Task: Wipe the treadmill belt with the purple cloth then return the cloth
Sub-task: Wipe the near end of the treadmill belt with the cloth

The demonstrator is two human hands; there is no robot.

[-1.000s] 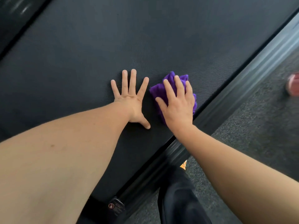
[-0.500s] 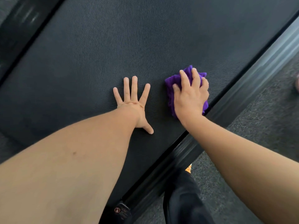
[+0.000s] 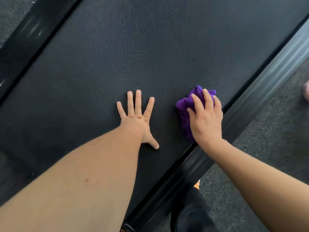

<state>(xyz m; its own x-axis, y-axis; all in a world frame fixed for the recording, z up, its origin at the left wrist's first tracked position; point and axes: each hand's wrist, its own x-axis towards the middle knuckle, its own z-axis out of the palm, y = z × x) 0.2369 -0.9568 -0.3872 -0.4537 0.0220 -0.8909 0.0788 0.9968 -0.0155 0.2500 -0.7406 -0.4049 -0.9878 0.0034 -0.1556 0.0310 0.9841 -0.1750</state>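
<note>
A: Left hand [image 3: 136, 120]?

B: Flat on the treadmill belt [image 3: 150, 52], palm down, fingers spread wide, thumb angled toward the near edge. Holds nothing. Bare forearm runs back to lower left.

A: Right hand [image 3: 206, 120]?

B: Pressed on top of the purple cloth [image 3: 184, 106], fingers curled over it, bunching it against the belt. Whether the thumb is tucked under, cannot tell.

A: Cloth position?

B: Crumpled, lying on the belt under the right hand, showing past the fingertips and on the hand's left side. Close to the belt's right edge, just beside the right side rail [image 3: 260, 91]. Apart from the left hand, bare belt between them.

A: Belt itself?

B: Dark, fine ribbed weave, running diagonally from lower left to upper right. A small pale speck near the top.

A: Surroundings?

B: Glossy dark right rail with streaks of light. Left side rail [image 3: 25, 36] at upper left, also dark. Grey speckled carpet [image 3: 270, 148] beyond the right rail. A dark-clad leg [image 3: 192, 213] at the bottom beside the rail. A pink object [image 3: 306, 92] at the right frame edge, too cut off to identify.
</note>
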